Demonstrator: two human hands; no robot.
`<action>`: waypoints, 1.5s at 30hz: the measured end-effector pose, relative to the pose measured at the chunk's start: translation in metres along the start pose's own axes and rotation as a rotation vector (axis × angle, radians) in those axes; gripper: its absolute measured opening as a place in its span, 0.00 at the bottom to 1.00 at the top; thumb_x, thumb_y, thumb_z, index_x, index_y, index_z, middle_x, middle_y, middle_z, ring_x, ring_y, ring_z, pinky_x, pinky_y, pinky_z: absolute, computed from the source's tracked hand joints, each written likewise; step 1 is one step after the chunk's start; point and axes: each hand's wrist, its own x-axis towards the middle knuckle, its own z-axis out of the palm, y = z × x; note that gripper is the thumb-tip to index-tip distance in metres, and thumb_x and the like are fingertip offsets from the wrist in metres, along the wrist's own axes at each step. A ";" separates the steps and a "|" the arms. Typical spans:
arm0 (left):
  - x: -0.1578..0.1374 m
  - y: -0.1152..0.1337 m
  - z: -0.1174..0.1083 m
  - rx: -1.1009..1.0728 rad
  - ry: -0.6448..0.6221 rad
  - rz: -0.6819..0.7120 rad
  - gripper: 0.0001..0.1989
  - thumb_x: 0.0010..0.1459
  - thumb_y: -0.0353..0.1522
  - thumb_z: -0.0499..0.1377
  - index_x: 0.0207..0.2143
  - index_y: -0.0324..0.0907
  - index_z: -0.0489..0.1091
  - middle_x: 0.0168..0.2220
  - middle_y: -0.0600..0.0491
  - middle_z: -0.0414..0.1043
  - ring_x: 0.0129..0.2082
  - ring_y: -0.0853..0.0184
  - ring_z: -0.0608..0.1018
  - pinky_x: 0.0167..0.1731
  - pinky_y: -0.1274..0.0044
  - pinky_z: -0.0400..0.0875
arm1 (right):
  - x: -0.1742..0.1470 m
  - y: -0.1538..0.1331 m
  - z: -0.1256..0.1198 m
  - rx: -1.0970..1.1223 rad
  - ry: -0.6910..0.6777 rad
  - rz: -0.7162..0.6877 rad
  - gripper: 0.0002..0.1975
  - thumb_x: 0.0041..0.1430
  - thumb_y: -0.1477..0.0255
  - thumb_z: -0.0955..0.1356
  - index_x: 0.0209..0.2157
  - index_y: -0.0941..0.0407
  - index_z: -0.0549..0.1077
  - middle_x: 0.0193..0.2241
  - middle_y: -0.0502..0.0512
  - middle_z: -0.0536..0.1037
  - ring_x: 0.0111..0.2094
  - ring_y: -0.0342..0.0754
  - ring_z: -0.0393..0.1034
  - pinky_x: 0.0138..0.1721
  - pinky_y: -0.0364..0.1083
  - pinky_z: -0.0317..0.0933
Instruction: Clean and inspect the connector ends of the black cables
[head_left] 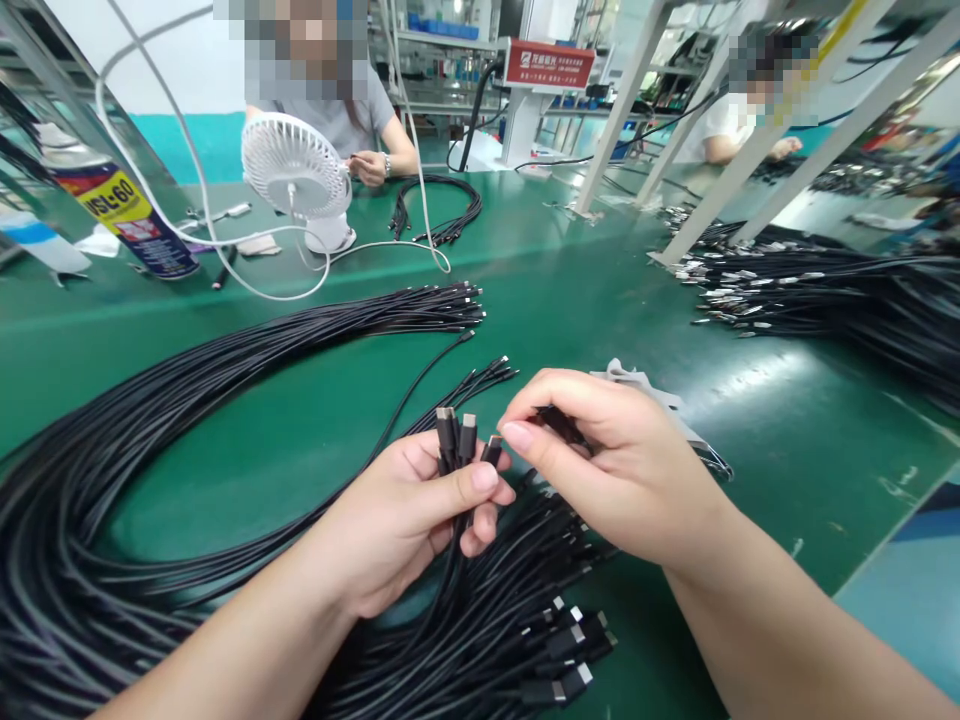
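My left hand (442,500) is closed around several black USB cables (468,440), their metal-tipped plugs pointing up above my thumb. Close beside it, my right hand (607,450) is in a pinch, thumb and forefinger tips at the metal tip of the rightmost plug (492,450). Whether they touch it I cannot tell. Something dark shows inside the curled fingers of my right hand, too hidden to name. Below both hands lies a thick bundle of black cables (480,600), with loose plugs (566,640) at its near right end.
The bundle curves left and back to more cable ends (450,305). A white fan (296,165) and a spray can (124,205) stand at the back left. More cables (825,290) are piled right, near slanted metal posts (712,170). Two people sit across the green table (585,290).
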 end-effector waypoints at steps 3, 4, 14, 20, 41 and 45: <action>0.000 0.000 0.000 0.003 -0.003 0.003 0.11 0.45 0.32 0.71 0.28 0.38 0.72 0.23 0.55 0.73 0.18 0.77 0.71 0.17 0.85 0.62 | 0.000 -0.002 -0.001 0.029 -0.011 0.032 0.05 0.58 0.79 0.66 0.29 0.58 0.71 0.25 0.49 0.73 0.22 0.38 0.62 0.21 0.38 0.56; 0.000 0.000 0.001 0.007 -0.007 0.009 0.11 0.45 0.32 0.71 0.28 0.38 0.72 0.21 0.56 0.72 0.18 0.77 0.70 0.17 0.85 0.62 | -0.001 -0.003 -0.001 0.037 -0.020 0.044 0.04 0.58 0.79 0.66 0.30 0.58 0.71 0.26 0.49 0.72 0.21 0.37 0.60 0.19 0.37 0.55; 0.000 -0.001 0.006 0.075 0.127 0.152 0.13 0.40 0.25 0.72 0.24 0.38 0.69 0.20 0.60 0.69 0.19 0.76 0.71 0.20 0.84 0.69 | -0.010 -0.004 0.002 -0.227 -0.099 -0.130 0.10 0.65 0.80 0.59 0.35 0.56 0.70 0.28 0.51 0.74 0.29 0.42 0.67 0.30 0.41 0.60; 0.002 -0.003 0.005 0.124 0.203 0.150 0.15 0.39 0.25 0.71 0.22 0.39 0.66 0.20 0.61 0.68 0.20 0.74 0.72 0.22 0.81 0.70 | -0.015 -0.005 0.007 -0.482 -0.070 -0.244 0.12 0.61 0.81 0.60 0.38 0.59 0.73 0.28 0.53 0.76 0.27 0.44 0.69 0.26 0.43 0.60; 0.002 -0.001 0.010 0.653 0.508 0.312 0.13 0.38 0.31 0.70 0.16 0.42 0.65 0.16 0.60 0.66 0.18 0.73 0.66 0.18 0.81 0.60 | -0.020 -0.006 0.013 -0.716 -0.011 -0.279 0.15 0.60 0.80 0.61 0.41 0.62 0.77 0.32 0.58 0.81 0.27 0.49 0.74 0.24 0.47 0.63; 0.001 0.000 0.010 0.662 0.523 0.321 0.13 0.38 0.29 0.69 0.15 0.42 0.66 0.15 0.60 0.66 0.17 0.73 0.66 0.17 0.81 0.59 | -0.020 -0.005 0.014 -0.715 -0.013 -0.278 0.14 0.60 0.80 0.61 0.42 0.62 0.77 0.33 0.58 0.81 0.28 0.49 0.74 0.26 0.46 0.65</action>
